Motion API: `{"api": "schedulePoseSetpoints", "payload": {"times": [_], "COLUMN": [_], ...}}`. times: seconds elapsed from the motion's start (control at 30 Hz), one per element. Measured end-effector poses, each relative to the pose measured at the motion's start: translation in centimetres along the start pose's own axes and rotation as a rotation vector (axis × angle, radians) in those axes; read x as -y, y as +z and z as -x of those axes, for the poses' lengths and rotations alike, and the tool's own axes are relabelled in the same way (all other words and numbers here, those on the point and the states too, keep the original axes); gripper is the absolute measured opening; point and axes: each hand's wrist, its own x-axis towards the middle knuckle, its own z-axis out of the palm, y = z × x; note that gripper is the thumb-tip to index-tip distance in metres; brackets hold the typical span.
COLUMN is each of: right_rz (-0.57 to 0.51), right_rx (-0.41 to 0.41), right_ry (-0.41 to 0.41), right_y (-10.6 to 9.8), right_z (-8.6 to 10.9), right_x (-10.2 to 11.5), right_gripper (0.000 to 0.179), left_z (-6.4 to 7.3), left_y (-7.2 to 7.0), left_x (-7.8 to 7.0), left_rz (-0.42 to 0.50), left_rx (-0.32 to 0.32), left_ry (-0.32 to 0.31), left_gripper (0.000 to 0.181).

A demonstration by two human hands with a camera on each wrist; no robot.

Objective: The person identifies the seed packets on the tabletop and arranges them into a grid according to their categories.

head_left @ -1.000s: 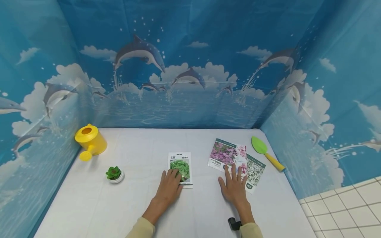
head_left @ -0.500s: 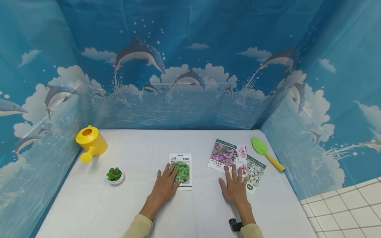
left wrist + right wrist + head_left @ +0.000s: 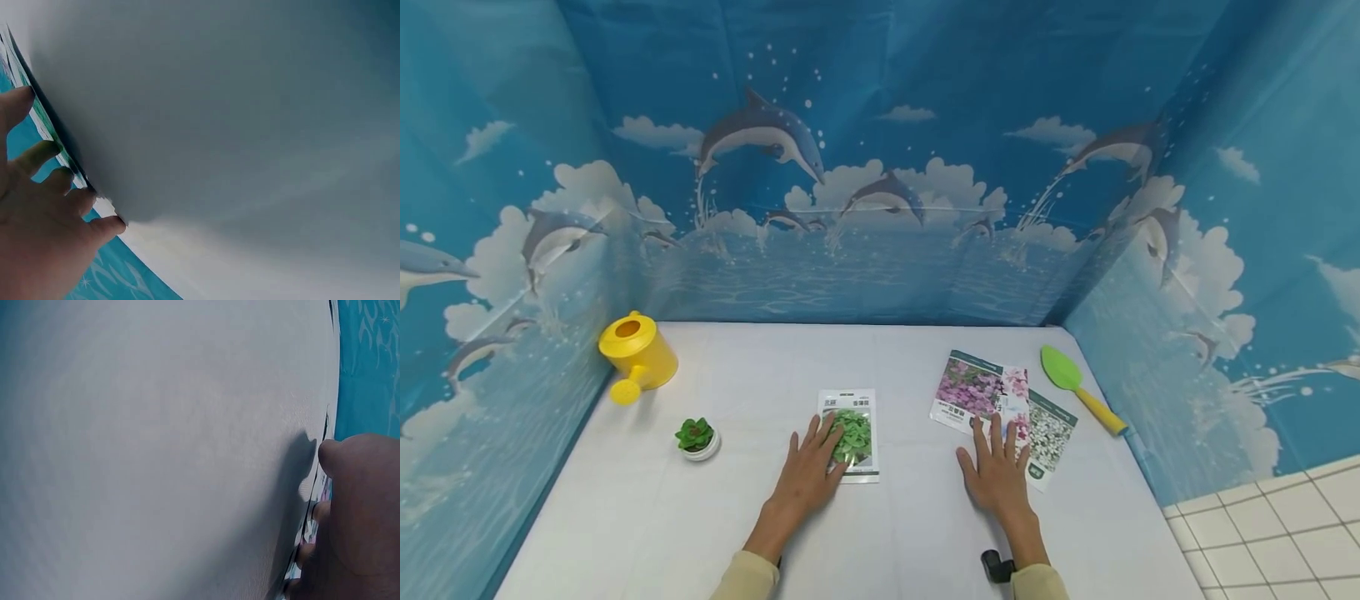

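A seed packet with a green leafy picture (image 3: 857,429) lies flat on the white table, left of the middle in the head view. My left hand (image 3: 805,477) rests on its left lower part, fingers spread and nearly straight. Farther right, a purple-flower packet (image 3: 966,388), a pink-flower packet (image 3: 1017,398) and a white-flower packet (image 3: 1051,435) overlap in a fan. The right hand (image 3: 998,482) lies with spread fingers over the fan's lower edge, fingertips on the pink one. In the left wrist view the left fingers (image 3: 44,153) touch the packet's edge; the right wrist view mostly shows tablecloth.
At the back left of the white table (image 3: 760,358) stands a yellow watering can (image 3: 643,354). A small potted succulent (image 3: 697,439) is in front of it. A green toy trowel with a yellow handle (image 3: 1084,390) lies by the right edge. Dolphin-print curtains (image 3: 880,267) enclose three sides.
My left hand has shifted left and slightly toward me, and the leafy packet has slid a little the same way. The right hand stays on the flower packets. The head view has swung slightly.
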Motion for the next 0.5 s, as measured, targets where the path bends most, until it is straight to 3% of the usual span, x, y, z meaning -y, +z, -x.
{"api": "schedulePoseSetpoints", "payload": {"times": [0.23, 0.5], "right_rz": [0.009, 0.006], "right_rx": [0.020, 0.031], "right_ry": [0.019, 0.022], "right_y": [-0.1, -0.2], "right_z": [0.1, 0.0], "right_x": [-0.1, 0.1], "right_gripper": [0.071, 0.072], "left_z": [0.7, 1.8], "left_y": [-0.3, -0.8], "left_x": [0.1, 0.4], "left_rz": [0.027, 0.058], "left_rx": [0.017, -0.005], "left_ry": [-0.019, -0.022], "left_gripper": [0.062, 0.061]}}
